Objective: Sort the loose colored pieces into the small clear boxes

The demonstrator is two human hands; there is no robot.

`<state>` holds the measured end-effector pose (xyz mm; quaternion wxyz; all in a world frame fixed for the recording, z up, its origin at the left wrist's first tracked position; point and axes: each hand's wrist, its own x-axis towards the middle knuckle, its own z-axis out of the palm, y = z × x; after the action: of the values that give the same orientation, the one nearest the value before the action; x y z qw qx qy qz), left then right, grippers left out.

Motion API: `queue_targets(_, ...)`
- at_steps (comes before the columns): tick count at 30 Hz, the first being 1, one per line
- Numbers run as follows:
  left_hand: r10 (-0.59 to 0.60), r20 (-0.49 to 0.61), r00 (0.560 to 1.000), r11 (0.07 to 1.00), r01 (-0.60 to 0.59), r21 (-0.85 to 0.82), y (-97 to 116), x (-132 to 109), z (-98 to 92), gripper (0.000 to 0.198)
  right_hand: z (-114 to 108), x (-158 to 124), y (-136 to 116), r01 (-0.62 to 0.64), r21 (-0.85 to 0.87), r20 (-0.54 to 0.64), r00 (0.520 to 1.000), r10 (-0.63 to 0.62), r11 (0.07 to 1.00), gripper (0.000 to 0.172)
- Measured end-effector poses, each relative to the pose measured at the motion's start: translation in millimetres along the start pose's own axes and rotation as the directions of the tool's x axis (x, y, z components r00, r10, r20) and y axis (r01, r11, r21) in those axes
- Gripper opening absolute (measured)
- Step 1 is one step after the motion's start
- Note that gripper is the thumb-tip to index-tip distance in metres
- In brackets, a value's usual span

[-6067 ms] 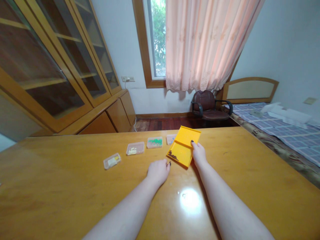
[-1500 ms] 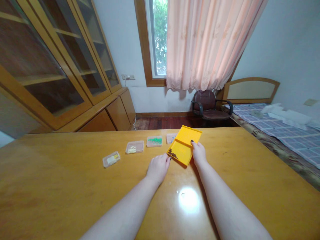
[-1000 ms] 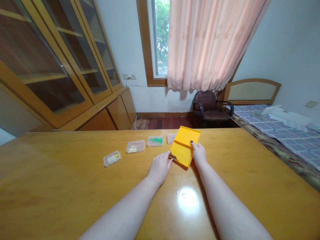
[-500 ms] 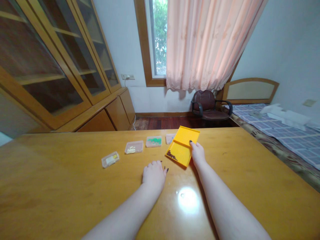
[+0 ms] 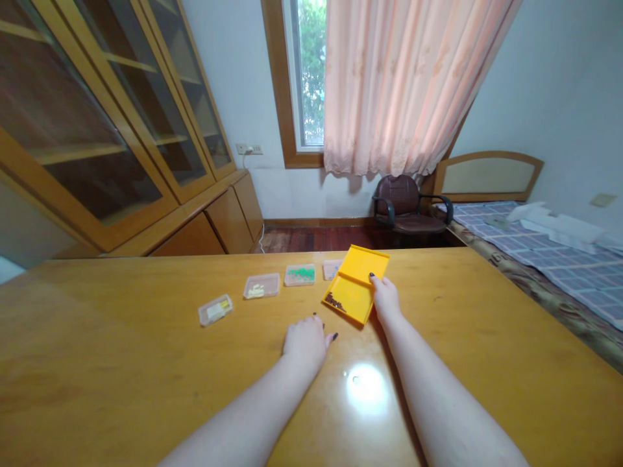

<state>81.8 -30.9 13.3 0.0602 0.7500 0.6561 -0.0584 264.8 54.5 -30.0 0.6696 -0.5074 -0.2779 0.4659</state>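
My right hand (image 5: 387,302) grips the right edge of an opened yellow plastic case (image 5: 364,263), thumb on top near its hinge. The case is tilted, and small dark brown pieces (image 5: 333,301) are gathered in the left corner of its nearer half. My left hand (image 5: 305,342) is over the table to the left of the case, apart from it. Its thumb is stretched out away from the bent fingers, and I see nothing held. Behind the case a clear box (image 5: 331,268) is partly covered.
On the wooden table (image 5: 121,363) stand a clear box of green pieces (image 5: 300,275), one with cream pieces (image 5: 261,287) and a small box with white and yellow contents (image 5: 215,311). Beyond the far edge is a chair (image 5: 399,198); a bed (image 5: 496,227) is at right, a cabinet (image 5: 195,194) at left.
My left hand has shifted slightly right and nearer to me, its thumb now spread farther from the fingers. My right hand and the yellow case have hardly moved.
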Motion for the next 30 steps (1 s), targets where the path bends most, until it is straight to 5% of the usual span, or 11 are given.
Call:
queue_targets(16,0.084,0.030,0.996,0.996,-0.084,-0.014,-3.9,10.0,-0.5,0.031,-1.9,2.3,6.0,0.000,-0.037,0.052,0.999,0.002,0.999,0.032)
queue_targets(30,0.012,-0.021,1.000,0.998,-0.013,-0.055,-13.9,25.0,4.2,0.031,1.0,-1.8,0.0,-0.002,-0.020,0.040,0.999,0.003,1.000,0.030)
